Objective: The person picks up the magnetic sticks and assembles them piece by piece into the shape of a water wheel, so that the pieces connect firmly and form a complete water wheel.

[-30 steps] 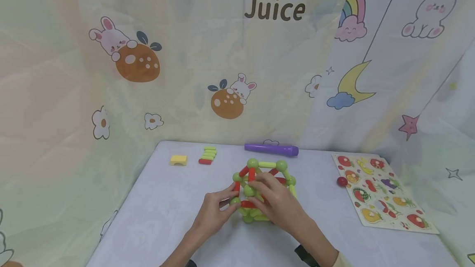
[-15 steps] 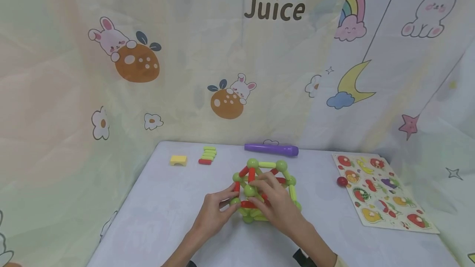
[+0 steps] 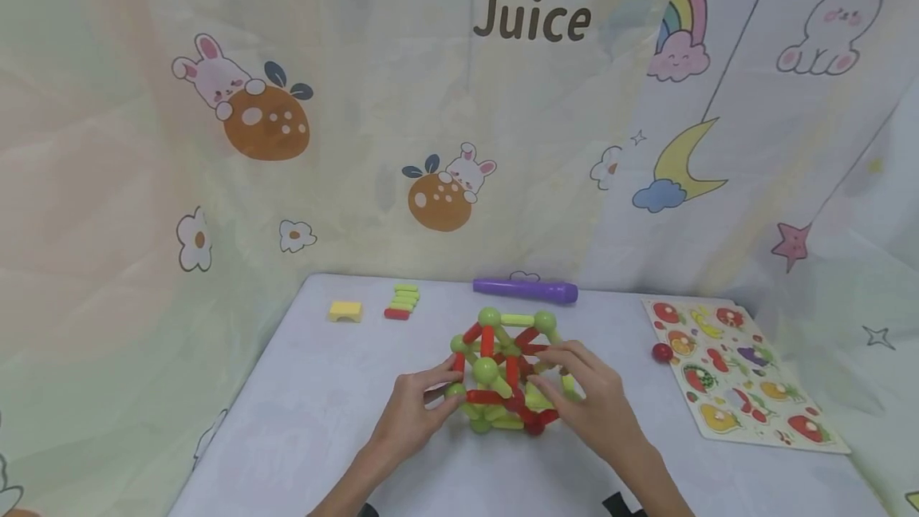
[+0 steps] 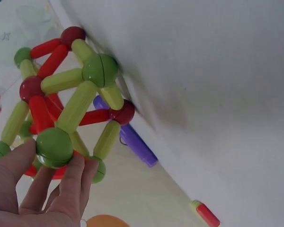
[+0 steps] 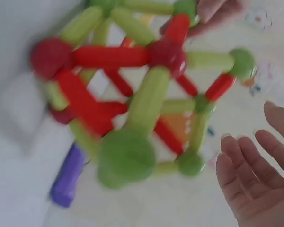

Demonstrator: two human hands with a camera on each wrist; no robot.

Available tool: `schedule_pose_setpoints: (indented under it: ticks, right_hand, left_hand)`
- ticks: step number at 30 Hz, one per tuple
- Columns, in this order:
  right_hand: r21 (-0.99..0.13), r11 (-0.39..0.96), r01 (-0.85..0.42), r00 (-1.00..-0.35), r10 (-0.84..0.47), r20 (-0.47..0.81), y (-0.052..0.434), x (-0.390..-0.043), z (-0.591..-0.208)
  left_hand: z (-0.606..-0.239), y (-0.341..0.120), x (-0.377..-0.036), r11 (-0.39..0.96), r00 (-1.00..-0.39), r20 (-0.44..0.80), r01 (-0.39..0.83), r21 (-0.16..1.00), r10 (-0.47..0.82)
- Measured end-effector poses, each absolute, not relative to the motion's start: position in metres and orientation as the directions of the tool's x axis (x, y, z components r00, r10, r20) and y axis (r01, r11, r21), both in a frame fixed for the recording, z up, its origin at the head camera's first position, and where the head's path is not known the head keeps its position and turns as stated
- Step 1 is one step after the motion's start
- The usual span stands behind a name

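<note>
Head view: the right hand (image 3: 599,405), which half a second ago lay over the front of the ball-and-rod frame (image 3: 506,369) in the middle of the tabletop (image 3: 301,413), has drawn off to its right side, fingers spread and loose.

Left wrist view: the left hand (image 4: 35,187) pinches a green ball (image 4: 54,146) at a corner.

Right wrist view: open fingers (image 5: 248,172) apart from the frame, so only the left hand steadies it.

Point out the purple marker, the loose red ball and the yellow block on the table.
purple marker (image 3: 525,290), head view, middle of its barrel.
loose red ball (image 3: 661,352), head view, centre of the ball.
yellow block (image 3: 345,310), head view, its top face.
</note>
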State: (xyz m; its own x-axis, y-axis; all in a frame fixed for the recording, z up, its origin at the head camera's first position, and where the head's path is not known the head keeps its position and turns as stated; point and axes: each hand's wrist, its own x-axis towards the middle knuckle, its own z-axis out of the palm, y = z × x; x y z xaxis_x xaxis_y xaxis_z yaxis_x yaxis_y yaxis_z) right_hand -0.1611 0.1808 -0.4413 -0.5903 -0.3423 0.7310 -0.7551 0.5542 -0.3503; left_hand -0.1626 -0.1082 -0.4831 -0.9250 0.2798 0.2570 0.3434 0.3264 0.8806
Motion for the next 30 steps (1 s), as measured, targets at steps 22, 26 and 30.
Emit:
schedule_pose_setpoints:
  ticks: [22,26,30]
  right_hand:
    - [-0.506,0.606,-0.613,-0.757,-0.268,0.596,0.237,-0.157,-0.496]
    - [-0.511,0.595,-0.621,-0.753,-0.27,0.6,0.238,-0.156,-0.497]
    - [-0.518,0.589,-0.621,-0.754,-0.269,0.599,0.237,-0.155,-0.498]
  left_hand:
    - [-0.513,-0.2,-0.314,0.727,-0.985,0.172,0.109,0.678,-0.013]
    - [-0.52,-0.199,-0.324,0.782,-0.986,0.164,0.122,0.612,0.025]
    - [-0.526,-0.197,-0.326,0.835,-0.98,0.195,0.147,0.531,0.048]
